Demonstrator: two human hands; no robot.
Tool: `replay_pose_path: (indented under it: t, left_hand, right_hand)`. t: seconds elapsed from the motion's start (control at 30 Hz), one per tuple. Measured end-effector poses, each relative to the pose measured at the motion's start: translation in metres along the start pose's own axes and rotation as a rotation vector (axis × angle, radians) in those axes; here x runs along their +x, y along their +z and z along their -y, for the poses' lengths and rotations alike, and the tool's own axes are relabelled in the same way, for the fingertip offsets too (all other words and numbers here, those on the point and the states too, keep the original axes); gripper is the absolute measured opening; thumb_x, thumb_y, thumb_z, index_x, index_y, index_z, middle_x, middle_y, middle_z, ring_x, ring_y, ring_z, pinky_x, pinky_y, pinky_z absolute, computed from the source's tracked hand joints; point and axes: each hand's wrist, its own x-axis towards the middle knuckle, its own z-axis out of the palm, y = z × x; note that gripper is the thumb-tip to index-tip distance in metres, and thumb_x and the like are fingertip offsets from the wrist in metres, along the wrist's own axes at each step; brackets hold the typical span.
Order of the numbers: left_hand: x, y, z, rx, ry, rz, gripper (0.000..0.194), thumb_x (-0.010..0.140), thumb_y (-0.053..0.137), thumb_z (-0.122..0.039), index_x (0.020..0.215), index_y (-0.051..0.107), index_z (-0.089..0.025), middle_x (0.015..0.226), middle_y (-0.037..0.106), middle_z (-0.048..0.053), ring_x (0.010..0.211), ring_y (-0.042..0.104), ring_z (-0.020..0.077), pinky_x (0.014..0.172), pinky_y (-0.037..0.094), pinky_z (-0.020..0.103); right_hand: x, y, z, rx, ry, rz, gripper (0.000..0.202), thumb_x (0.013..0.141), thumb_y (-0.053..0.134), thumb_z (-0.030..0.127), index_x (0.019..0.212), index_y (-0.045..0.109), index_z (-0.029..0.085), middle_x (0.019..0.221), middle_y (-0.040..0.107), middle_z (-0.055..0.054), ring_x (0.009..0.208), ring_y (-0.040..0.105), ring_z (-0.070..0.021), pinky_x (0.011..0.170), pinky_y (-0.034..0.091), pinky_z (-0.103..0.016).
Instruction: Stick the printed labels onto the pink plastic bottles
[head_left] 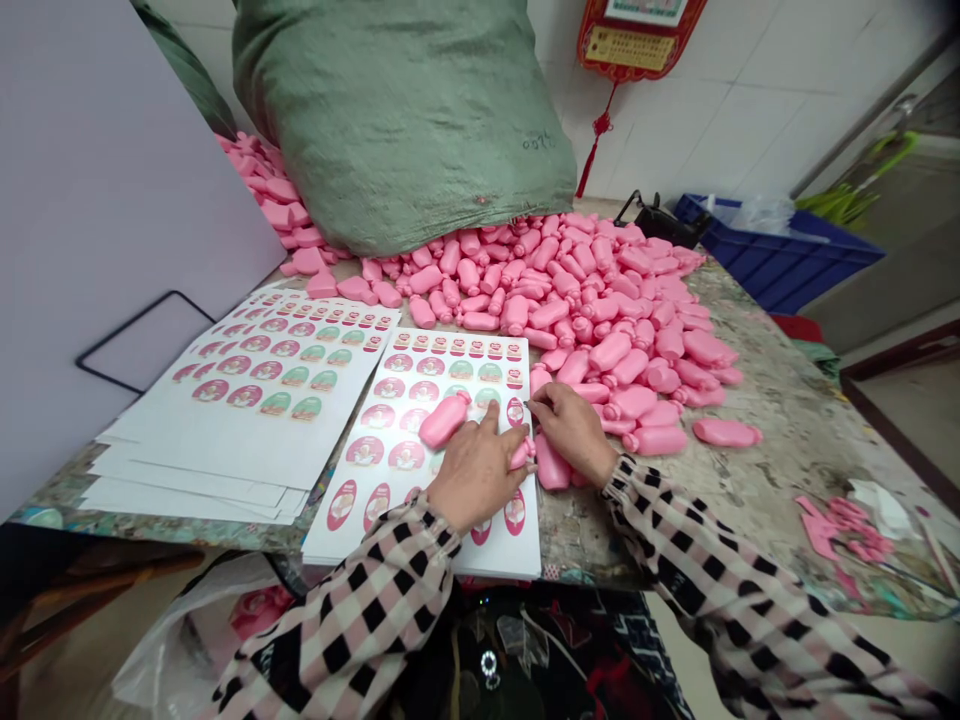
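Note:
My left hand [480, 465] lies palm down over a sheet of oval stickers [420, 470], the top of a stack of white sheets. A small pink plastic bottle [523, 453] pokes out between its thumb and fingers, partly hidden by them. A second pink bottle [444, 420] lies on the sheet against the outer side of that hand. At the sheet's right edge my right hand [574, 430] is closed in a pinch beside a pink oval sticker [515, 411]. What its fingertips hold is too small to make out. Below that hand lies another pink bottle [553, 460].
A large heap of pink bottles [547, 290] spreads behind, under a green sack [405, 120]. More sticker sheets [247, 400] are stacked at left by a pale panel [127, 200]. A blue crate [780, 260] stands back right; pink-handled scissors [855, 530] lie at right.

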Motion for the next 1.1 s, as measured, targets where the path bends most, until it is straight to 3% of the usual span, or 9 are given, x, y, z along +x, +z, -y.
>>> replay_pose_path:
  t: [0.43, 0.7, 1.1]
  left_hand:
    - [0.007, -0.002, 0.004, 0.004, 0.028, 0.086, 0.057, 0.078, 0.048, -0.056, 0.131, 0.037, -0.042, 0.146, 0.026, 0.007, 0.101, 0.056, 0.0288, 0.086, 0.04, 0.042]
    - [0.008, -0.005, 0.003, -0.008, 0.006, 0.109, 0.056, 0.076, 0.049, -0.058, 0.129, 0.041, -0.043, 0.148, 0.022, 0.003, 0.104, 0.055, 0.0294, 0.088, 0.04, 0.043]
    - [0.014, -0.006, 0.007, -0.02, 0.038, 0.132, 0.051, 0.075, 0.05, -0.056, 0.123, 0.046, -0.04, 0.147, 0.025, 0.004, 0.098, 0.058, 0.0291, 0.085, 0.043, 0.046]
  right_hand:
    - [0.003, 0.0, 0.005, -0.04, 0.004, -0.032, 0.02, 0.081, 0.052, 0.039, 0.077, 0.057, 0.021, 0.08, 0.059, 0.0, 0.072, 0.052, -0.0144, 0.061, 0.033, -0.026]
    - [-0.003, -0.001, 0.01, -0.032, -0.065, -0.139, 0.017, 0.082, 0.051, 0.035, 0.078, 0.059, 0.021, 0.082, 0.059, 0.0, 0.074, 0.053, -0.0137, 0.062, 0.034, -0.026]
    - [0.0, 0.0, 0.003, -0.073, -0.096, -0.103, 0.019, 0.083, 0.051, 0.038, 0.077, 0.057, 0.021, 0.081, 0.059, 0.0, 0.071, 0.053, -0.0134, 0.061, 0.033, -0.026]
